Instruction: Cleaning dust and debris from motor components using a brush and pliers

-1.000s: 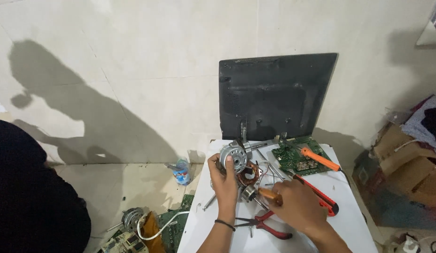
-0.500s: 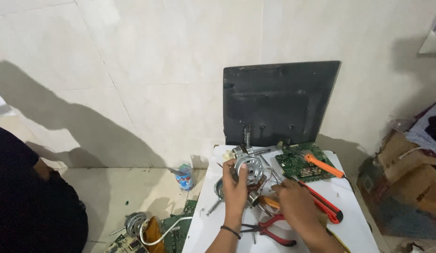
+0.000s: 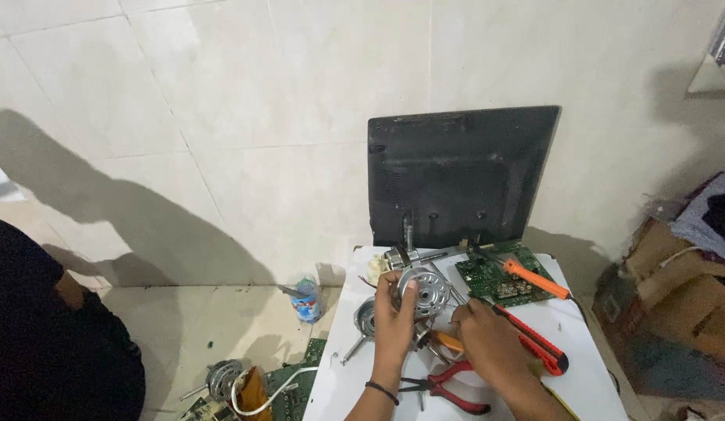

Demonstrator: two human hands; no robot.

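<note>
1. Round silver metal motor housing with vent slots [image 3: 422, 292]: I see it held upright above the near-middle of the white table top [image 3: 588, 366], toward the back edge.
2. Left hand [image 3: 395, 316]: fingers wrapped round the housing's left rim, thumb across its face. Firm hold.
3. Right hand [image 3: 491, 347]: curled narrow just right of the housing, over an orange-handled tool [image 3: 448, 341]. I cannot tell whether it grips the tool or only rests on it.
4. Progress, as I judge it: the motor is in pieces. A second grey round motor part [image 3: 365, 317] lies at the table's left edge, loose shafts and screws beside it. Nothing looks rejoined.
5. Near front edge: red-handled pliers [image 3: 448, 386]. Right side: red utility knife [image 3: 534, 343], orange-handled screwdriver [image 3: 534, 279] lying across a green circuit board [image 3: 495, 274].
6. Back edge: black monitor shell [image 3: 460, 175] leaning on the tiled wall.
7. Containers: brown cardboard box [image 3: 674, 300] right of the table, cloth on top, contents hidden. Small blue-labelled can [image 3: 306, 300] on the floor, left.
</note>
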